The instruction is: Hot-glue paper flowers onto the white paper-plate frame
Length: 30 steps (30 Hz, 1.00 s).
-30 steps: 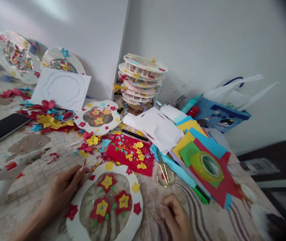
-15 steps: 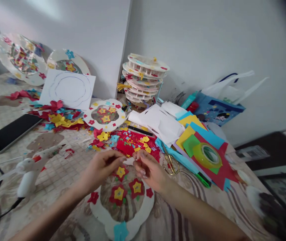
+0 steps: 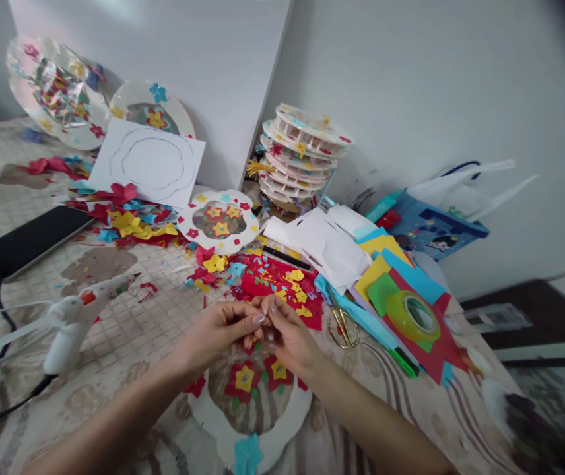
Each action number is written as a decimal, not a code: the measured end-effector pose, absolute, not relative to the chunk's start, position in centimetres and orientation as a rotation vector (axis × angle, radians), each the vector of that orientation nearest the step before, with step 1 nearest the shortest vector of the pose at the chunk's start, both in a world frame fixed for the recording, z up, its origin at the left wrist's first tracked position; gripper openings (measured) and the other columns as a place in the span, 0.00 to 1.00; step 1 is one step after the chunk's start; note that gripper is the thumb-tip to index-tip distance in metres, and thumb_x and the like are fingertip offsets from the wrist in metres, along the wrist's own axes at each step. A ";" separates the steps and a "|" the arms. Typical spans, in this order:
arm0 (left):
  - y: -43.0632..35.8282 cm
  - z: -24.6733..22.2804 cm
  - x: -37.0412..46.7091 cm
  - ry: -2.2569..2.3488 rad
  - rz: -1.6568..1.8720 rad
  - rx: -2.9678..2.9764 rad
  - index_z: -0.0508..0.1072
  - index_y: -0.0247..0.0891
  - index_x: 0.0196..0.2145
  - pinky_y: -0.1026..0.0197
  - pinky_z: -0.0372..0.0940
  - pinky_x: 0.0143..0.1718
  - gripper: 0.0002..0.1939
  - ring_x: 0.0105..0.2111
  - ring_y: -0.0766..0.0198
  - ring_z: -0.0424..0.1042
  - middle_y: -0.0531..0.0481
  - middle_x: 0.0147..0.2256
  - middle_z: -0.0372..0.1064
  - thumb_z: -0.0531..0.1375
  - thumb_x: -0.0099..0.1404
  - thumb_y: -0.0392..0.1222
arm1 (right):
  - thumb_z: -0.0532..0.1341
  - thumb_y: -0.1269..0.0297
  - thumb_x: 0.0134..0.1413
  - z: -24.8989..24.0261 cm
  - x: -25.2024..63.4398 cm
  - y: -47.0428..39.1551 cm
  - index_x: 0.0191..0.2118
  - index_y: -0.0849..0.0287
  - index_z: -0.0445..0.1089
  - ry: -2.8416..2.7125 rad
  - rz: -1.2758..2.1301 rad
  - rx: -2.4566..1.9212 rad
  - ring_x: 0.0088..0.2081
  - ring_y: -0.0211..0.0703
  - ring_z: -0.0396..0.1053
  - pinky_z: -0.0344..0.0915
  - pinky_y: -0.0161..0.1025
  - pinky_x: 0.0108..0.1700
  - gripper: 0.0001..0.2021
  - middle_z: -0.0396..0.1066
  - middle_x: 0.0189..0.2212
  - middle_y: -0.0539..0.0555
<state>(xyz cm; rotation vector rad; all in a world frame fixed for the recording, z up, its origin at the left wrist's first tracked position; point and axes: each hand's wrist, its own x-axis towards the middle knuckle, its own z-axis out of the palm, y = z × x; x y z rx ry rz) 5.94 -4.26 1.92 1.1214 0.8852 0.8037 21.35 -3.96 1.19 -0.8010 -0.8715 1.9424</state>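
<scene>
While the white frame (image 3: 213, 422) with paper flowers (image 3: 243, 377) lies on the tablecloth (image 3: 164, 303) below, my left hand (image 3: 228, 324) and right hand (image 3: 290, 335) meet over its far part, fingertips pinched together. I cannot tell whether they grip anything; scissors (image 3: 345, 328) lie to the right.

One left hand (image 3: 226, 326), one right hand (image 3: 296, 338). Four white frames (image 3: 287, 432) outside one stack (image 3: 307, 150); tier count indistinct. One glue gun (image 3: 63, 346), one pair of scissors (image 3: 340, 315), one tape roll (image 3: 401, 313), one black pen (image 3: 286, 257), one drawn sheet (image 3: 154, 163).
</scene>
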 end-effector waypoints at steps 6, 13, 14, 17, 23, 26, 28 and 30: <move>-4.3 1.6 5.7 0.892 0.863 1.194 0.73 0.36 0.28 0.67 0.58 0.22 0.14 0.20 0.71 0.62 0.52 0.22 0.66 0.59 0.59 0.50 | 0.62 0.52 0.52 1.0 21.3 -4.0 0.30 0.56 0.63 -1.011 1.822 -0.838 0.21 0.31 0.53 0.48 0.30 0.20 0.13 0.61 0.27 0.47; -4.6 2.3 5.7 0.942 0.846 1.200 0.71 0.36 0.25 0.69 0.54 0.18 0.14 0.17 0.72 0.60 0.55 0.18 0.63 0.59 0.58 0.50 | 0.58 0.54 0.57 0.8 21.3 -4.3 0.31 0.57 0.63 -1.251 1.575 -0.914 0.24 0.30 0.56 0.53 0.31 0.23 0.12 0.61 0.37 0.50; -4.7 2.4 5.7 0.945 0.843 1.204 0.71 0.36 0.25 0.69 0.54 0.18 0.14 0.17 0.72 0.60 0.55 0.18 0.63 0.59 0.58 0.50 | 0.58 0.54 0.57 0.9 21.3 -4.4 0.31 0.57 0.63 -1.283 1.546 -0.924 0.24 0.30 0.56 0.53 0.31 0.24 0.12 0.61 0.37 0.50; -4.8 2.6 5.7 0.948 0.849 1.216 0.71 0.36 0.26 0.69 0.55 0.18 0.13 0.18 0.71 0.61 0.54 0.19 0.65 0.59 0.58 0.49 | 0.57 0.55 0.58 1.1 21.3 -4.4 0.31 0.57 0.63 -1.312 1.489 -0.938 0.25 0.31 0.57 0.55 0.32 0.26 0.11 0.61 0.36 0.49; -4.9 2.6 5.6 0.961 0.864 1.261 0.71 0.36 0.27 0.68 0.57 0.19 0.14 0.18 0.71 0.61 0.54 0.19 0.64 0.58 0.59 0.50 | 0.57 0.58 0.59 1.3 21.1 -4.6 0.31 0.57 0.64 -1.302 1.414 -0.957 0.30 0.35 0.60 0.58 0.34 0.34 0.10 0.61 0.33 0.49; -4.8 2.6 5.5 0.967 0.859 1.319 0.71 0.35 0.28 0.68 0.58 0.21 0.14 0.19 0.71 0.62 0.54 0.19 0.65 0.57 0.60 0.50 | 0.58 0.59 0.58 1.5 21.2 -4.7 0.32 0.58 0.65 -1.330 1.344 -0.985 0.33 0.36 0.61 0.59 0.34 0.36 0.09 0.62 0.31 0.49; -4.7 2.6 5.4 0.980 0.863 1.343 0.71 0.34 0.29 0.68 0.58 0.21 0.14 0.20 0.71 0.62 0.54 0.19 0.65 0.57 0.60 0.49 | 0.58 0.59 0.58 1.5 21.2 -4.7 0.32 0.58 0.65 -1.343 1.317 -1.003 0.33 0.36 0.61 0.59 0.34 0.36 0.08 0.63 0.31 0.49; -4.7 2.5 5.4 0.993 0.858 1.349 0.71 0.34 0.29 0.68 0.58 0.21 0.14 0.20 0.71 0.62 0.54 0.19 0.65 0.57 0.61 0.49 | 0.57 0.59 0.58 1.5 21.3 -4.7 0.32 0.58 0.65 -1.361 1.295 -1.019 0.33 0.36 0.61 0.59 0.34 0.37 0.08 0.62 0.30 0.49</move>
